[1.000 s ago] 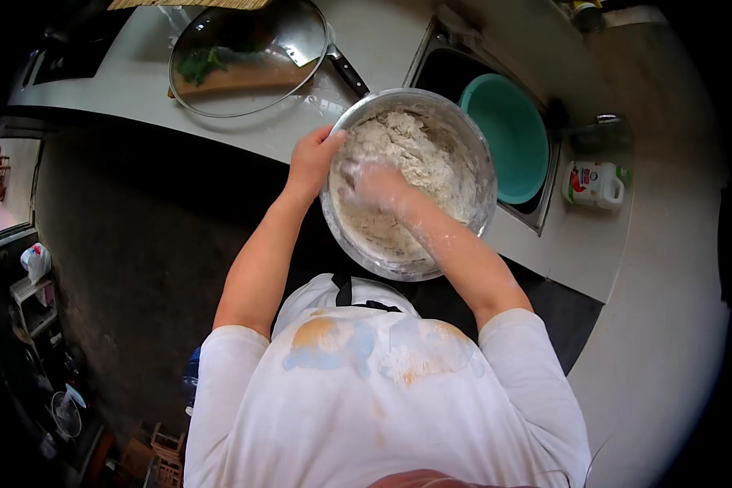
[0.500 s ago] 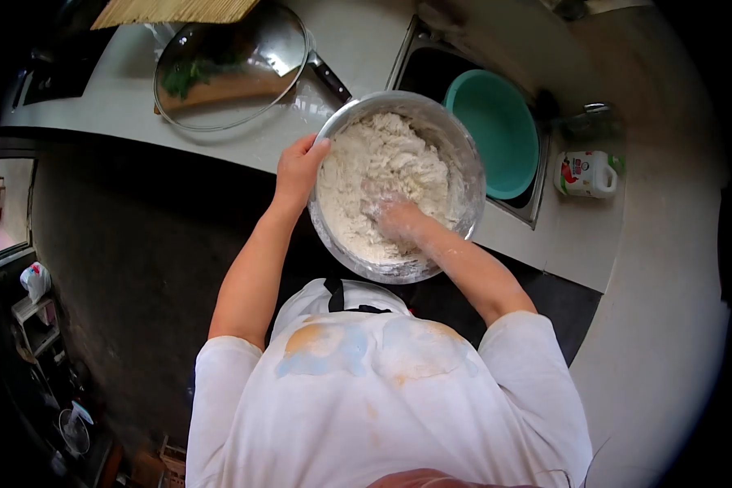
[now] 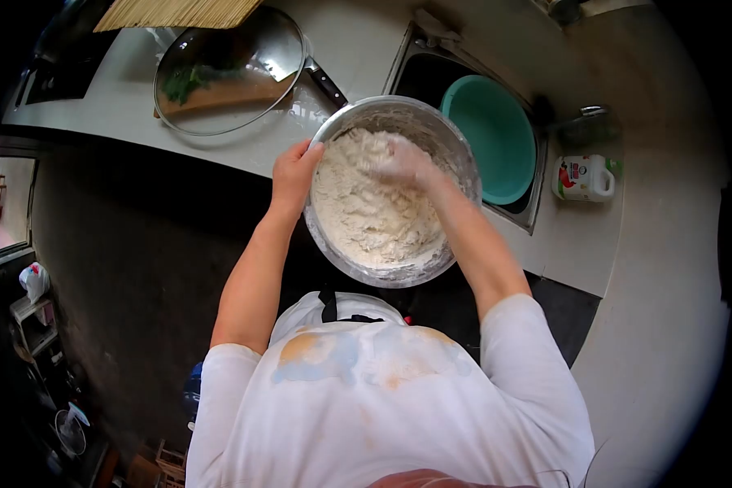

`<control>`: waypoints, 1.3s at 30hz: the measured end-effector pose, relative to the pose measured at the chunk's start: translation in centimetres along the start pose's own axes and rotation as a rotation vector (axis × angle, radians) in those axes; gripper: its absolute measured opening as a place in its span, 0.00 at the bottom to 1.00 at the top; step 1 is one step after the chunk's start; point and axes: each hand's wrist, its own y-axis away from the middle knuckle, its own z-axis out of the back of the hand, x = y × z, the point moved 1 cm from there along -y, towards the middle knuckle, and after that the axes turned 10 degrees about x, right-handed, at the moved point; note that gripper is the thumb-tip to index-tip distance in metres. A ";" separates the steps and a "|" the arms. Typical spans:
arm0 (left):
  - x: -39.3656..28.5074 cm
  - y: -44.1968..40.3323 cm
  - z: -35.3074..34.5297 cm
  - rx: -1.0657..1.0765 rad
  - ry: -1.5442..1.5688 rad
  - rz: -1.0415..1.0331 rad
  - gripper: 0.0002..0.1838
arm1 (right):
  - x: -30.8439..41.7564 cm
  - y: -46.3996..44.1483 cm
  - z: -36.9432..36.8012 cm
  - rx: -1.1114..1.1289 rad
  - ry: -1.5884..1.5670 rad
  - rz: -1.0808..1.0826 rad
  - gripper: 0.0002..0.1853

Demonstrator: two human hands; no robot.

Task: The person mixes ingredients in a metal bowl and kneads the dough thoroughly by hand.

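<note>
A large metal bowl (image 3: 340, 262) is tilted toward me at the counter's front edge. Inside it lies a pale, shaggy flour dough (image 3: 374, 207), with loose flour along the near wall. My left hand (image 3: 294, 173) grips the bowl's left rim, thumb over the edge. Deep in the far part of the bowl, my right hand (image 3: 403, 161) touches the dough; it is coated in flour and blurred by motion, so its fingers cannot be made out.
A teal basin (image 3: 496, 138) rests in the sink (image 3: 537, 191) at the right. Behind the bowl's left side, a glass lid (image 3: 228, 69) and a black handle (image 3: 327, 83) lie near a wooden board with greens. A white jug (image 3: 584, 177) stands right of the sink.
My right hand has moved from the middle of the dough to the far side of the bowl. The left hand keeps its grip on the rim.
</note>
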 end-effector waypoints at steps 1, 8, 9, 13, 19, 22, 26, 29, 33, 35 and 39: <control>-0.1 -0.1 0.2 0.023 -0.005 0.014 0.15 | 2.4 3.0 -0.5 0.042 0.076 -0.038 0.33; -1.4 0.3 -0.8 -0.007 0.141 0.047 0.17 | -3.9 6.8 -8.3 0.006 0.584 0.058 0.27; -1.1 0.2 -0.8 -0.006 0.138 0.060 0.17 | -4.9 5.7 -8.9 0.014 0.575 0.053 0.27; -0.8 0.0 -0.4 -0.003 0.118 0.051 0.17 | -6.4 0.9 -7.8 0.099 0.852 0.065 0.21; -0.6 1.8 -0.8 -0.039 0.052 0.052 0.16 | -1.9 5.5 -4.9 0.131 0.482 0.006 0.24; 2.2 4.1 -2.1 -0.139 0.222 0.072 0.14 | -3.5 7.4 -2.3 -0.033 0.245 -0.019 0.27; 4.5 6.7 -3.5 -0.172 0.337 0.084 0.12 | -7.6 7.2 0.4 -0.443 0.226 -0.085 0.31; 4.1 7.3 -4.3 -0.170 0.433 0.071 0.13 | -9.0 5.3 -0.6 -0.358 -0.311 -0.250 0.32; 3.6 7.3 -4.8 -0.189 0.507 0.059 0.14 | -2.4 7.8 -2.9 -0.173 -0.069 -0.139 0.30; 3.4 7.6 -4.8 -0.187 0.496 0.088 0.15 | -3.0 9.0 -6.4 -0.163 -0.083 0.057 0.29; 3.8 7.2 -4.9 -0.209 0.498 0.087 0.12 | -6.3 7.2 -9.9 -0.220 0.619 0.077 0.28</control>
